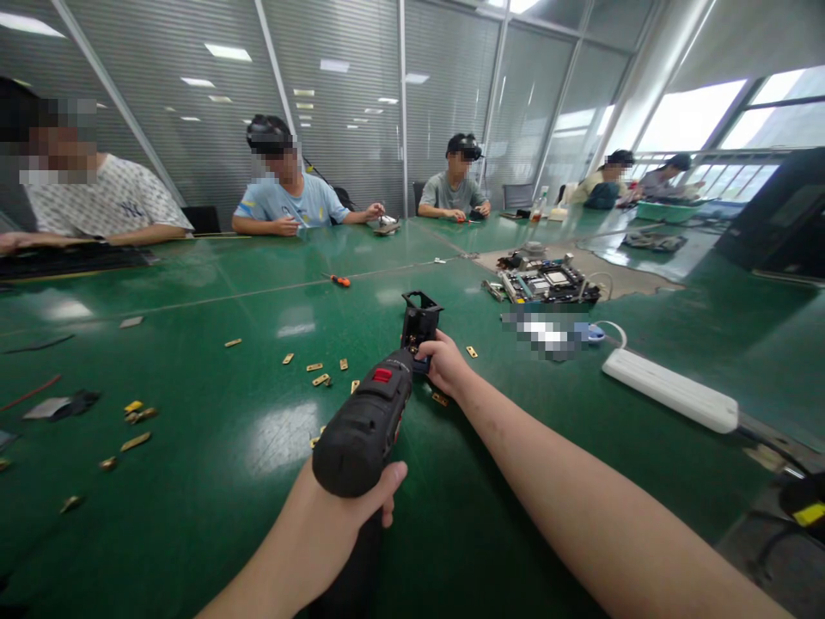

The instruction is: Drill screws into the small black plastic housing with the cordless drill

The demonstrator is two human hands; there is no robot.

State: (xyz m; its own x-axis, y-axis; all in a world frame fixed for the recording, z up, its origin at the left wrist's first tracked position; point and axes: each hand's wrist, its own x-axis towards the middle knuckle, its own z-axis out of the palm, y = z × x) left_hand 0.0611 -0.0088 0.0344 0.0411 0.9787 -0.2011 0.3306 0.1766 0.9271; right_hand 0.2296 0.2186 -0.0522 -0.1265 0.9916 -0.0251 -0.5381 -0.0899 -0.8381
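Note:
My left hand (335,524) is wrapped round the grip of a black cordless drill (361,421) with a red switch on top. The drill points away from me, its nose at the inside of a small black plastic housing (422,314). My right hand (448,365) grips that housing from the right, thumb at its opening, and holds it upright over the green table. Small metal parts show faintly inside the housing; the tool tip is hidden. Several small brass plates with holes, such as one brass plate (314,367), lie around both hands.
A white power strip (670,391) lies at right. Behind it sits a circuit board (551,282). An orange-handled screwdriver (339,280) lies ahead, and brass pieces (137,441) are scattered left. Several people sit across the green table (212,516), one person (290,193) handling a small item.

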